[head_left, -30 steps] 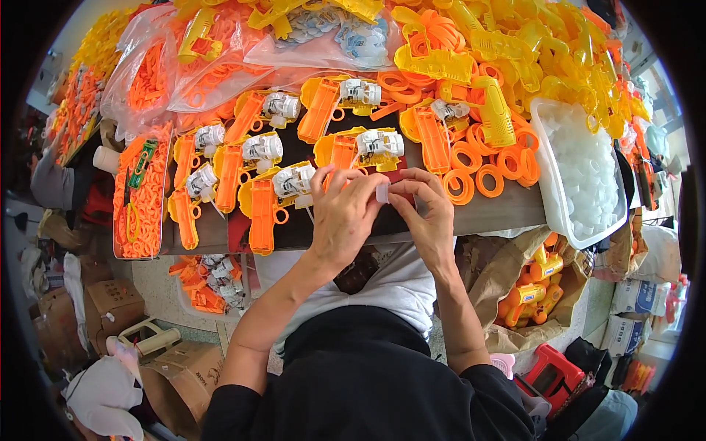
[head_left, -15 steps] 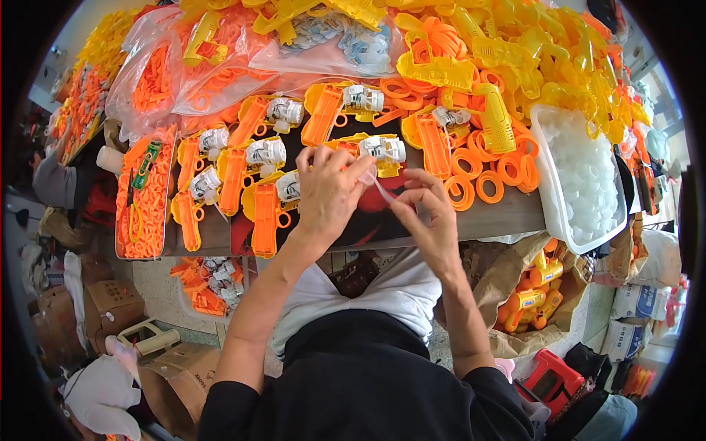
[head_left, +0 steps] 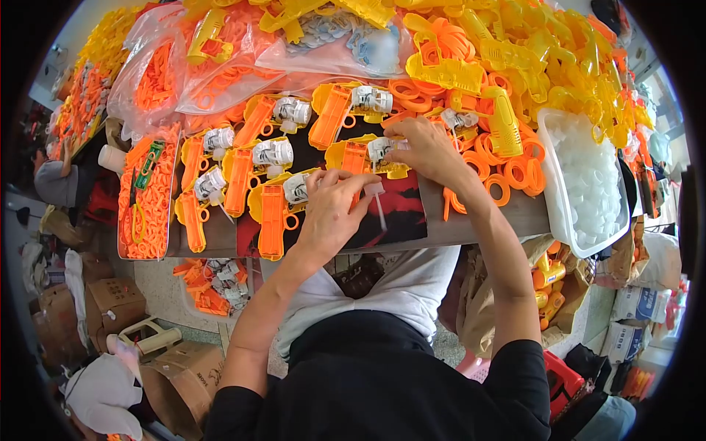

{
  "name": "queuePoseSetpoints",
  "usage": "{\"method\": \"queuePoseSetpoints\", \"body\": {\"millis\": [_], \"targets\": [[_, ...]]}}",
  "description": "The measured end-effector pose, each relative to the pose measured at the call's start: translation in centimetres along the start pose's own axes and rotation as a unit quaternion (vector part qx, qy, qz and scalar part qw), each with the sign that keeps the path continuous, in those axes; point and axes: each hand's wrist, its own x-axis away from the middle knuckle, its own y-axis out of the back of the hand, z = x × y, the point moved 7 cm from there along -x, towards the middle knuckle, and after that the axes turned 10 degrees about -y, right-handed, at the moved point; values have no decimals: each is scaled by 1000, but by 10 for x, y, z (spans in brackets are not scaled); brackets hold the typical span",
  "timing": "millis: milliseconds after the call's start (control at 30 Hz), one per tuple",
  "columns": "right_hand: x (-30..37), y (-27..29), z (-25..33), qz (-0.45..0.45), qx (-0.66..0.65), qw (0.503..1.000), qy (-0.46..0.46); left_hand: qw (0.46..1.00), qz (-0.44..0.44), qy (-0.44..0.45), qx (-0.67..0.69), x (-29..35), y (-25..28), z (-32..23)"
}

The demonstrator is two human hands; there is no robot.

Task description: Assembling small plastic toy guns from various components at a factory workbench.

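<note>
My left hand point(head_left: 332, 212) pinches a small translucent plastic cap point(head_left: 373, 189) between thumb and fingers. A thin clear tube point(head_left: 381, 209) hangs from the cap toward the table's front edge. My right hand point(head_left: 430, 148) has its fingers closed about a white mechanism point(head_left: 378, 149), which sits in a yellow toy-gun half shell point(head_left: 334, 154) with an orange insert. Its fingertips are partly hidden. Left of my hands, several similar half shells lie in rows, among them one with an orange insert point(head_left: 271, 220) close to my left hand.
Orange rings point(head_left: 518, 173) lie to the right, beside a white tub point(head_left: 546, 184) of translucent caps. At left, a tray of small orange parts point(head_left: 151, 231) holds a green tool point(head_left: 149, 163). Yellow shells point(head_left: 526, 62) are heaped behind. A paper bag point(head_left: 478, 316) stands below the table.
My right hand has let go of the tube and moved up to the white mechanism. My left hand has come slightly down, still holding the cap. The tube now hangs free.
</note>
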Motion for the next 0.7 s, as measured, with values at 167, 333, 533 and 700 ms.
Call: {"method": "queuePoseSetpoints", "body": {"millis": [167,333,533,700], "targets": [[-23,-7,-5,53,34,998,-1,998,7,24,51,-3,3,13],[-30,-5,-8,81,25,995,-55,982,21,73,172,-5,-4,25],[-31,-6,-6,102,68,990,-76,959,58,112,253,-7,1,16],[-30,-5,-4,88,80,991,-69,972,11,80,223,-16,-4,11]]}}
